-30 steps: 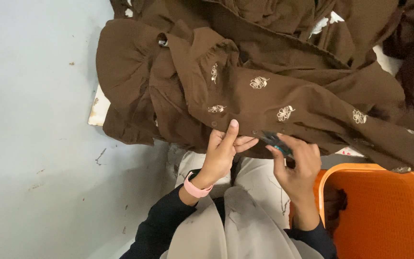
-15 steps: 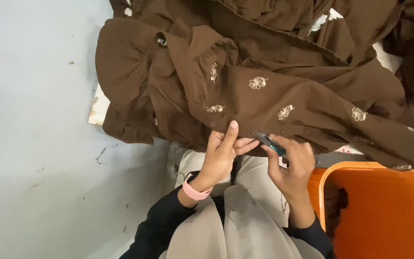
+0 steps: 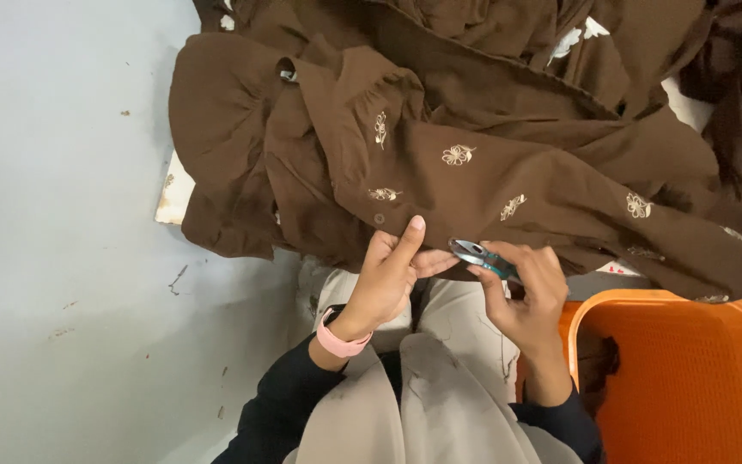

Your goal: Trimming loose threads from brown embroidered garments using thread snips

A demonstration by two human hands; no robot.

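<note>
A brown garment with pale embroidered flowers lies heaped across the surface in front of me. My left hand, with a pink band on its wrist, pinches the garment's lower edge, index finger stretched up along the cloth. My right hand holds small metal thread snips with a teal handle. Their tips point left toward the pinched edge, close to my left fingertips.
An orange plastic basket stands at the lower right, beside my right forearm. A pale grey floor fills the left side. My knees in beige cloth are below the hands. A white board edge shows under the garment.
My right hand has shifted a little left, bringing the snips closer to the left fingers. The left hand keeps its grip on the edge.
</note>
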